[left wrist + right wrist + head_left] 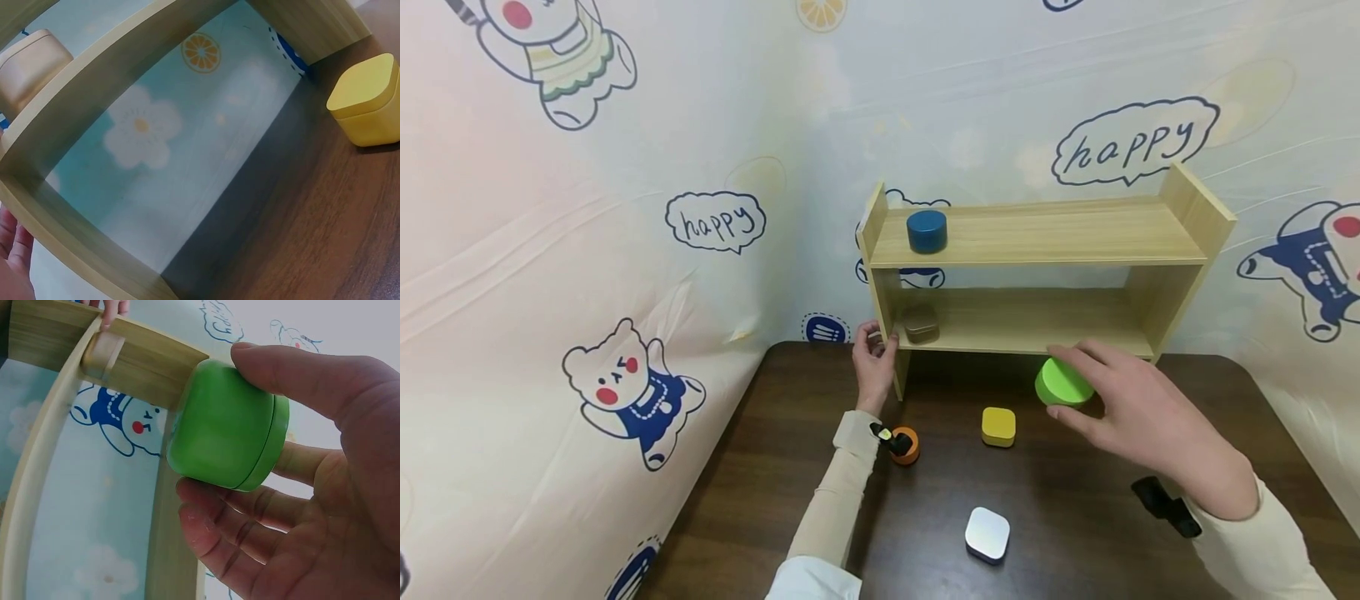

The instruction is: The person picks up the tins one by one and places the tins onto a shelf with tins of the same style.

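Note:
In the head view my right hand holds a round bright green lidded jar in front of the shelf's lower right part. The right wrist view shows the green jar pinched between thumb and fingertips, off the wood. At the left end of the wooden shelf, my left hand grips the side panel's front edge, thumb on the inner side. Near that thumb a brownish square jar stands on the lower board. Above it, a blue round jar sits on the top board.
On the dark brown table stand a yellow square jar, a white square jar and an orange round jar. The left wrist's strap partly covers the orange one. Printed cloth hangs behind the shelf and along the left.

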`<state>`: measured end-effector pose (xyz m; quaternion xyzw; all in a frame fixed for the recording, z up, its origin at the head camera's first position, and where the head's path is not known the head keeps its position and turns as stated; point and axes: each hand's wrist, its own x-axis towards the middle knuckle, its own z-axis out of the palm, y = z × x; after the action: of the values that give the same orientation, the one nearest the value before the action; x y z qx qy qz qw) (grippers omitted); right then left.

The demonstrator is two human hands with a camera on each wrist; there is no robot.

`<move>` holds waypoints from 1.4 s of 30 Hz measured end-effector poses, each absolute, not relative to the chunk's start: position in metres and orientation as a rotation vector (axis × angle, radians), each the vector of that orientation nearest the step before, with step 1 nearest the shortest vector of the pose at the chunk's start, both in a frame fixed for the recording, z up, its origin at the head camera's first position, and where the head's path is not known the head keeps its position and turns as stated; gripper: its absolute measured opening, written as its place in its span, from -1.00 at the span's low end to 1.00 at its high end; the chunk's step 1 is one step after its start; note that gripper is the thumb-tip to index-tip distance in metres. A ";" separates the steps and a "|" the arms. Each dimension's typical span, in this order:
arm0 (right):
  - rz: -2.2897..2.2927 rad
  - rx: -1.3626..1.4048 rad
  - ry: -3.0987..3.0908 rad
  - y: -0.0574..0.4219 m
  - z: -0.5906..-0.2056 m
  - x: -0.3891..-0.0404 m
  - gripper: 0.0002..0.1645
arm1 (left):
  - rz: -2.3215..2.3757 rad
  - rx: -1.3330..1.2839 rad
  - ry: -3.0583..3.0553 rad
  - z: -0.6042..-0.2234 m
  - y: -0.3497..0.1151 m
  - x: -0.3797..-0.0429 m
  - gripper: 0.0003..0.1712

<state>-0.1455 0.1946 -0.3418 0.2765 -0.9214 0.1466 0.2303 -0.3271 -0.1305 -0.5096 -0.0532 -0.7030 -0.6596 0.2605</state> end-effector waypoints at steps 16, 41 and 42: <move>0.456 0.794 -2.480 0.191 -0.325 -0.150 -0.23 | -1.804 -0.128 -1.920 -0.496 -0.128 -0.317 -0.70; 0.372 0.784 -2.495 0.181 -0.289 -0.161 -0.22 | -1.819 -0.189 -1.940 -0.480 -0.128 -0.304 -0.66; 0.368 0.790 -2.488 0.182 -0.288 -0.162 -0.22 | -1.820 -0.189 -1.942 -0.480 -0.129 -0.305 -0.66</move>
<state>-0.1617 0.1815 -0.2884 0.2900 -0.9138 0.1350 0.2501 -0.3045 -0.1286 -0.4804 -0.0689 -0.7075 -0.6631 0.2345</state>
